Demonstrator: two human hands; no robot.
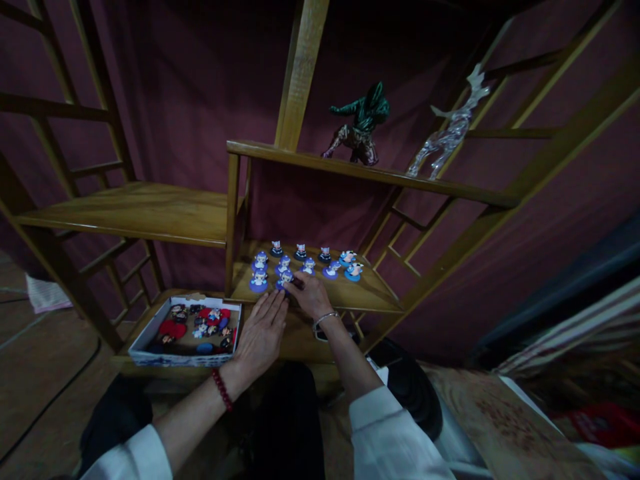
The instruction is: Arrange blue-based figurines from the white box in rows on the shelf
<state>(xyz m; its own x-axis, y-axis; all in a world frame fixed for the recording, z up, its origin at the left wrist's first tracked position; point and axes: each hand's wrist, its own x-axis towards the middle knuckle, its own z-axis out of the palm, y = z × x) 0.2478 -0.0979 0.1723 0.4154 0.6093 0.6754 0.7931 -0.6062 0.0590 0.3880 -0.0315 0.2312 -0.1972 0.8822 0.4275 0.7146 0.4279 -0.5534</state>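
Note:
On the lower wooden shelf point(345, 297) several small figurines stand in rows. Toward the front, a purple-based figurine point(285, 277) is pinched at its right side by the fingers of my right hand point(314, 298). My left hand point(261, 328) lies with fingers stretched out at the shelf's front edge, the fingertips just below that figurine and nothing visible held. Left of it stands a matching purple figurine point(259, 279). Behind are more purple ones and a back row with dark bases, such as a dark-based figurine point(301, 251). A blue-based figurine point(354, 271) stands at the right.
An open cardboard box point(187, 361) with several jumbled figurines sits lower left. Above, the upper shelf point(380, 175) carries a green-hooded crouching statue point(361, 123) and a clear deer-like statue point(450, 130). A wooden upright point(233, 227) borders the lower shelf's left side.

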